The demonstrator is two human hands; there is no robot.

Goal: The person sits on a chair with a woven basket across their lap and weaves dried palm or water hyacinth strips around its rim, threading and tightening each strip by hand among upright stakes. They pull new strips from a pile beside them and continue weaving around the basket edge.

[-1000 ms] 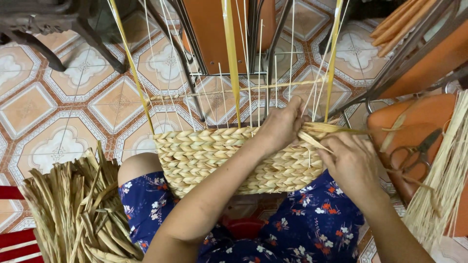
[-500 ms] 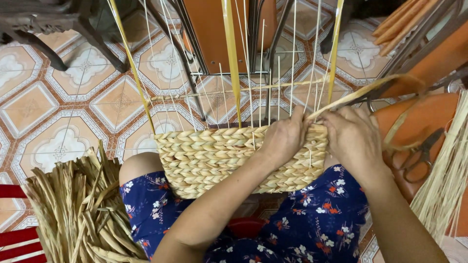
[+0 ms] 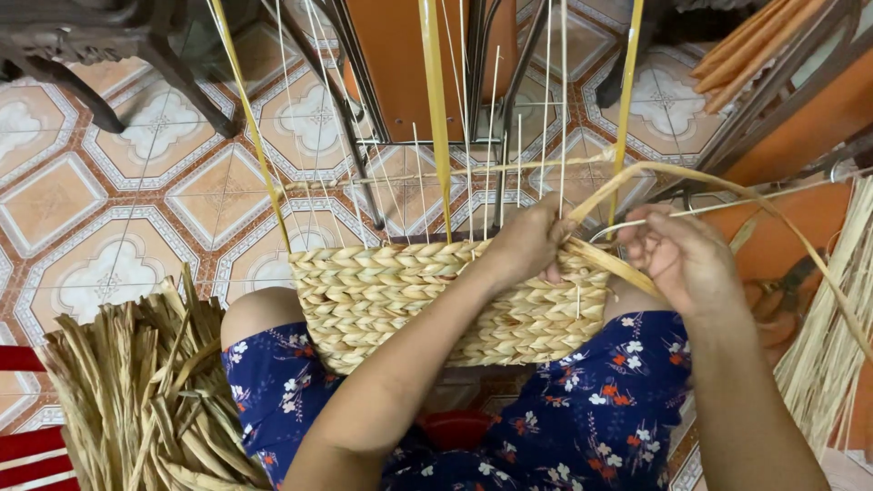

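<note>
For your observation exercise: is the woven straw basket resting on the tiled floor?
No, the woven straw basket rests on the person's lap, over the blue floral cloth.

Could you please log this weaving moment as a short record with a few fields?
Setting: seated person, patterned tile floor
Work piece: half-woven straw basket resting on the lap, thin upright stakes rising from its rim
Left hand: pressed on the basket's top edge, at the weave
Right hand: gripping a flat straw strand that loops up and off to the right
Clothing: blue floral fabric
Nearby: bundle of dried straw at the person's left, more straw at the right
</note>
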